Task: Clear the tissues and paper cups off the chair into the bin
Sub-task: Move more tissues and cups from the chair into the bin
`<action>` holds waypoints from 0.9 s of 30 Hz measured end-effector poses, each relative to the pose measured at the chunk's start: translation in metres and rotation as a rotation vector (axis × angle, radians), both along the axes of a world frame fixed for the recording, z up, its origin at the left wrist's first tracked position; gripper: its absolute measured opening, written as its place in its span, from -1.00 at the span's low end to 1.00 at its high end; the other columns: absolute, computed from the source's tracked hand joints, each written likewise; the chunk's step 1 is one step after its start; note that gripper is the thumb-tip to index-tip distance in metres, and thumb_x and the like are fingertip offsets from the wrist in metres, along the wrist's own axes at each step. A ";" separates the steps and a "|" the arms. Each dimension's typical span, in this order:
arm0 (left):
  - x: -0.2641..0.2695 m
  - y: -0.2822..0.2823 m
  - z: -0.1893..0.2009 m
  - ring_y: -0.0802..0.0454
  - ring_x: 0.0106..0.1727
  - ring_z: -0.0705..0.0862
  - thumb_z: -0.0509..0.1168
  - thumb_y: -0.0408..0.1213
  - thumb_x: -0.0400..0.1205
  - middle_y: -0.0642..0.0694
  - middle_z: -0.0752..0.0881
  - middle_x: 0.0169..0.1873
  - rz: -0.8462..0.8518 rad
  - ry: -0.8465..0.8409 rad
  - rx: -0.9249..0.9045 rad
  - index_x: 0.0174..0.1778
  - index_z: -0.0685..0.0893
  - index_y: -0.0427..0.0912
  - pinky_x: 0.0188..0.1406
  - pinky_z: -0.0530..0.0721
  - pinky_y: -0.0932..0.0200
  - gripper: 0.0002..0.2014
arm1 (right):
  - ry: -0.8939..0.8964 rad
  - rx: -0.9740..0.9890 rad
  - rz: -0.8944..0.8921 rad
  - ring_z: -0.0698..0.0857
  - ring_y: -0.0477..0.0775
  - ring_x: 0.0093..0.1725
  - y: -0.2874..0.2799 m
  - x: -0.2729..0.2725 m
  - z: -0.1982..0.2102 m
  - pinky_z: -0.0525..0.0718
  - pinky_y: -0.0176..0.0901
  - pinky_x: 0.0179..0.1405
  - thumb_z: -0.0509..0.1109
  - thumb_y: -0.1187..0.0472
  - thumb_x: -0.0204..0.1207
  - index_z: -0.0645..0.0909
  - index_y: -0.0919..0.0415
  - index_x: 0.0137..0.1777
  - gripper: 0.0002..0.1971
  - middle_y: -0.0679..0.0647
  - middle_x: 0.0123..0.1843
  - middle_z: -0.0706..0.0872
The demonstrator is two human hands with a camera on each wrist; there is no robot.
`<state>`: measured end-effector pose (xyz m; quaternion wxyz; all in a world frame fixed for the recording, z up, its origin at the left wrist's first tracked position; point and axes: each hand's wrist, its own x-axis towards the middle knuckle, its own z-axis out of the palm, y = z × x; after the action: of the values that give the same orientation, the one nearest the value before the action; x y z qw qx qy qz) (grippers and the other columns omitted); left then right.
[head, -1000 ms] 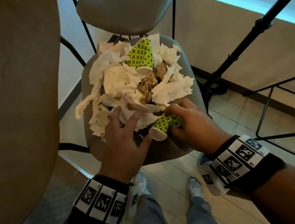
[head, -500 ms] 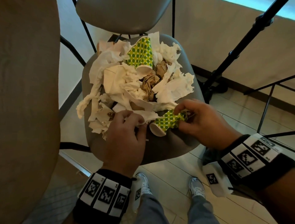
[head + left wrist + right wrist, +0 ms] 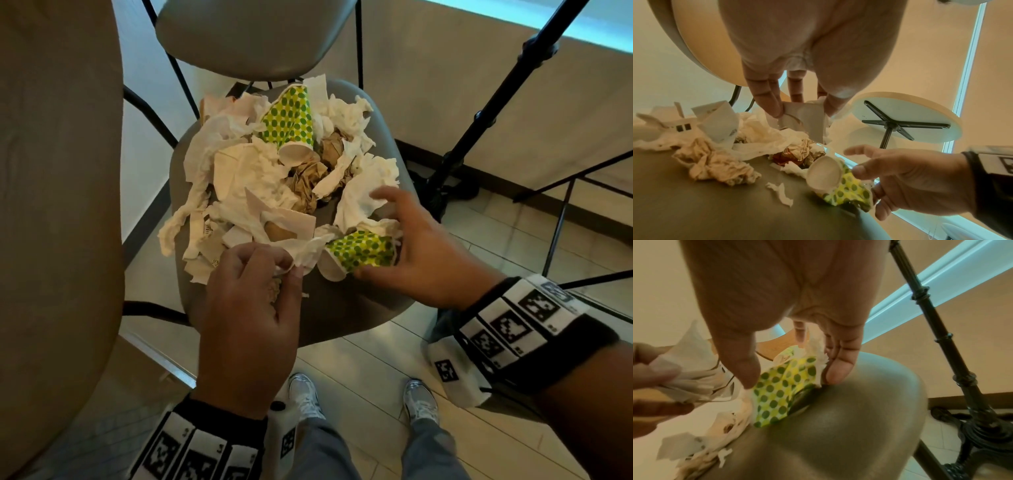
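Since the earlier frame, the left hand (image 3: pixel 251 318) is closing from a flat spread over the pile into a pinch, and the right hand (image 3: pixel 416 251) is opening out, its fingers now reaching past the near paper cup (image 3: pixel 359 251) toward the white tissue (image 3: pixel 363 195) behind it.

Left hand: fingers curled, thumb and fingertips pinching a tissue edge (image 3: pixel 303 255) at the 6 o'clock rim of the pile. The left wrist view is showing the same pinch on a flat white sheet (image 3: pixel 809 116).

Right hand: fairly wide, thumb pressing the dotted wall of the near paper cup, fingers loosely arched above it; in the right wrist view the little finger is sitting at the cup's crushed end with tissue caught between.

Near paper cup is lying on its side on the chair (image 3: pixel 342 308) at about 5 o'clock of the pile, long axis running roughly 9 to 3, white base pointing toward the left hand, crushed mouth toward the right palm. The right hand is the nearer one.

Second paper cup (image 3: pixel 291 120) is lying at 12 o'clock, well apart from both hands.

Bin: not in view.

Judgement: gathering step, early; most litter is remaining on the seat.
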<state>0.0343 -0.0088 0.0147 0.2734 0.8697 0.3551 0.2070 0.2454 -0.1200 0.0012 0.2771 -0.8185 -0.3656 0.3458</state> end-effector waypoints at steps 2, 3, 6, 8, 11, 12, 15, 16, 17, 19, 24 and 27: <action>-0.004 -0.003 0.001 0.16 0.10 0.50 0.31 -0.07 0.72 0.02 0.59 0.11 -0.011 -0.002 -0.004 0.08 0.67 -0.05 -0.04 0.64 0.19 -0.85 | -0.073 -0.109 0.065 0.51 0.09 0.42 0.011 -0.006 0.001 0.67 0.01 0.24 0.71 -0.26 0.14 -0.18 -0.54 0.62 0.25 0.07 0.60 0.28; -0.006 -0.005 0.002 0.16 0.10 0.51 0.31 -0.06 0.71 0.03 0.58 0.10 -0.018 -0.005 -0.014 0.08 0.67 -0.04 -0.04 0.65 0.17 -0.85 | -0.109 -0.164 0.101 0.52 0.12 0.40 0.016 -0.009 0.000 0.67 -0.05 0.17 0.72 -0.23 0.14 -0.25 -0.56 0.62 0.30 0.06 0.61 0.23; -0.010 -0.011 0.004 0.17 0.12 0.51 0.30 -0.07 0.70 0.05 0.57 0.10 -0.036 -0.020 -0.033 0.08 0.67 -0.03 -0.01 0.64 0.22 -0.85 | -0.223 -0.275 0.171 0.59 0.12 0.28 0.030 -0.012 -0.007 0.61 -0.22 -0.02 0.69 -0.10 0.28 -0.05 -0.41 0.68 0.14 0.09 0.60 0.19; -0.013 -0.015 0.005 0.14 0.13 0.53 0.31 -0.08 0.69 0.05 0.57 0.11 -0.041 -0.029 -0.036 0.08 0.67 -0.04 0.02 0.62 0.26 -0.85 | -0.268 -0.273 0.155 0.55 0.02 0.14 0.035 -0.010 -0.010 0.55 -0.27 -0.05 0.63 -0.05 0.37 0.22 -0.20 0.65 -0.10 0.12 0.56 0.25; -0.019 -0.018 0.007 0.06 0.15 0.58 0.30 -0.06 0.69 -0.01 0.61 0.15 -0.041 -0.017 -0.046 0.11 0.67 -0.04 0.05 0.61 0.30 -0.82 | -0.282 -0.204 0.163 0.52 -0.07 0.08 0.035 -0.009 -0.012 0.55 -0.28 -0.07 0.62 -0.03 0.40 0.43 -0.06 0.52 -0.30 0.04 0.41 0.42; -0.021 -0.020 0.008 0.04 0.18 0.59 0.29 -0.04 0.70 -0.03 0.63 0.17 -0.044 -0.009 -0.052 0.12 0.67 -0.05 0.09 0.59 0.36 -0.80 | -0.277 -0.180 0.168 0.54 -0.07 0.09 0.034 -0.009 -0.013 0.55 -0.28 -0.07 0.62 -0.03 0.39 0.47 -0.05 0.49 -0.33 0.01 0.35 0.46; -0.024 -0.024 0.014 0.03 0.25 0.61 0.26 -0.01 0.70 -0.07 0.65 0.23 -0.056 -0.009 -0.047 0.16 0.68 -0.07 0.19 0.51 0.52 -0.74 | -0.224 -0.134 0.156 0.54 -0.07 0.09 0.025 -0.008 -0.010 0.54 -0.28 -0.06 0.62 -0.02 0.39 0.49 -0.03 0.44 -0.37 -0.07 0.22 0.45; -0.024 -0.026 0.017 0.02 0.27 0.61 0.27 -0.03 0.70 -0.08 0.65 0.24 -0.060 -0.019 -0.030 0.16 0.68 -0.09 0.21 0.51 0.53 -0.75 | -0.209 -0.116 0.145 0.52 -0.08 0.07 0.021 -0.008 -0.008 0.53 -0.28 -0.07 0.62 -0.02 0.38 0.50 -0.04 0.42 -0.38 -0.09 0.18 0.43; -0.024 -0.027 0.019 0.02 0.28 0.61 0.30 -0.06 0.70 -0.09 0.65 0.24 -0.063 -0.032 -0.011 0.15 0.68 -0.11 0.23 0.52 0.51 -0.76 | -0.203 -0.092 0.132 0.51 -0.11 0.03 0.017 -0.008 -0.005 0.52 -0.28 -0.11 0.63 -0.02 0.38 0.50 -0.05 0.40 -0.40 -0.10 0.16 0.43; -0.023 -0.029 0.023 0.00 0.28 0.62 0.35 -0.12 0.69 -0.11 0.65 0.25 -0.074 -0.055 0.015 0.15 0.69 -0.15 0.24 0.55 0.48 -0.79 | -0.202 -0.040 0.092 0.49 -0.15 -0.07 0.009 -0.007 0.001 0.46 -0.33 -0.20 0.63 -0.01 0.37 0.51 -0.06 0.34 -0.44 -0.10 0.12 0.44; -0.018 -0.032 0.022 0.00 0.27 0.61 0.31 -0.08 0.70 -0.09 0.64 0.24 -0.121 -0.070 0.009 0.17 0.65 -0.09 0.21 0.61 0.29 -0.79 | -0.185 -0.019 0.050 0.52 -0.11 0.01 -0.007 -0.009 0.006 0.46 -0.38 -0.19 0.63 0.01 0.37 0.52 -0.06 0.33 -0.45 -0.08 0.13 0.48; -0.014 -0.034 0.022 0.03 0.28 0.58 0.29 -0.03 0.70 -0.09 0.64 0.25 -0.130 -0.054 0.005 0.18 0.63 -0.05 0.19 0.56 0.42 -0.77 | -0.179 -0.016 0.018 0.53 -0.08 0.05 -0.016 -0.008 0.005 0.47 -0.39 -0.17 0.63 -0.01 0.36 0.53 -0.06 0.34 -0.44 -0.07 0.15 0.49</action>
<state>0.0198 -0.0431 0.0367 0.2936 0.8857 0.2897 0.2130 0.2378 -0.1358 0.0067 0.2336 -0.8451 -0.3932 0.2768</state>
